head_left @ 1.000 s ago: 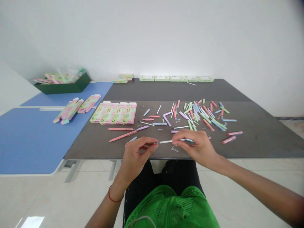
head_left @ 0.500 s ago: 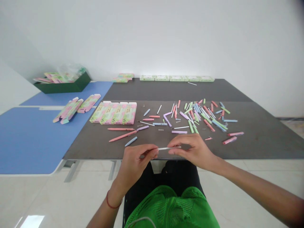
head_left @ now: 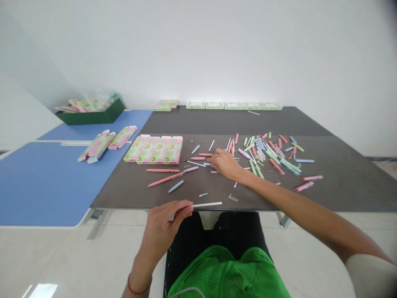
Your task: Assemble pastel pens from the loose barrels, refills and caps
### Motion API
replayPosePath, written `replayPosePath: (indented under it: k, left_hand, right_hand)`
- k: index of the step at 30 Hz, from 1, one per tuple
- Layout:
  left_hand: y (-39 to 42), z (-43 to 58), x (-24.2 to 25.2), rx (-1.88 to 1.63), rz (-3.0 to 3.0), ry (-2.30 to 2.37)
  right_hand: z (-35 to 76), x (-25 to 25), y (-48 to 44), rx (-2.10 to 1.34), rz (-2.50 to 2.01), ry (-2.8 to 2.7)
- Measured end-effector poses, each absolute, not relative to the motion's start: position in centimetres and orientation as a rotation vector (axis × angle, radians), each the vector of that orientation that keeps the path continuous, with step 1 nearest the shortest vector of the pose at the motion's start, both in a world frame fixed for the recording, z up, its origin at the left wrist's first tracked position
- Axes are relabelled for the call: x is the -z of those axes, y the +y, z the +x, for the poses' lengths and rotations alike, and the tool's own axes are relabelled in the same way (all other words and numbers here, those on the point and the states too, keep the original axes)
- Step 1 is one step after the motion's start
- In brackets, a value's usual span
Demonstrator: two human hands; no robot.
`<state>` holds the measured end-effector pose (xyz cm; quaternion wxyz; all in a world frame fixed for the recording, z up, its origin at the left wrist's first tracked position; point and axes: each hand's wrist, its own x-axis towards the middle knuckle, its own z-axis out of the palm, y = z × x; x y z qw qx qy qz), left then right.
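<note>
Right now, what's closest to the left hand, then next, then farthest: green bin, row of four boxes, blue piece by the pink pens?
1. Blue piece: just beyond the left hand.
2. Row of four boxes: farther back, past the pink pens.
3. Green bin: far back left, on the blue table.

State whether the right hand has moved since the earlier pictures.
Yes: the right hand has moved away from the table's near edge, toward the four front boxes.
</note>
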<state>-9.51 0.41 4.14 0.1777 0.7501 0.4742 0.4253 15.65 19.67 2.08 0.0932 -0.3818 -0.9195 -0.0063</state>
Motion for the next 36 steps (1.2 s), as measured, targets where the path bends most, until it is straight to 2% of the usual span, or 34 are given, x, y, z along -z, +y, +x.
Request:
replayPosePath:
  k: [4,9,16,24,36]
  left_hand:
    - [0.8,-10.7,-2.2,-1.304,2.185,1.508]
    - [1.7,-11.8,1.5,-1.380,2.278,1.765]
    - [2.6,-10.0,1.7,-1.002,2.457,1.985]
    - [4.4,-9.8,0.6,-0.774,2.569,2.009]
    - [4.6,-9.6,0.4,-0.726,2.598,1.983]
  right_hand:
    - [16.2,-2.0,20.4,-0.038,-1.130,-2.637]
    - [18.0,-3.9,17.6,-0.635,-0.808,-2.047]
    - [18.4,-8.5,9.9,-0.937,-0.594,-1.848]
    - [18.2,-9.1,8.6,-0.997,-0.741,-1.805]
    - [17.9,-8.9,7.9,-0.983,-0.789,-1.828]
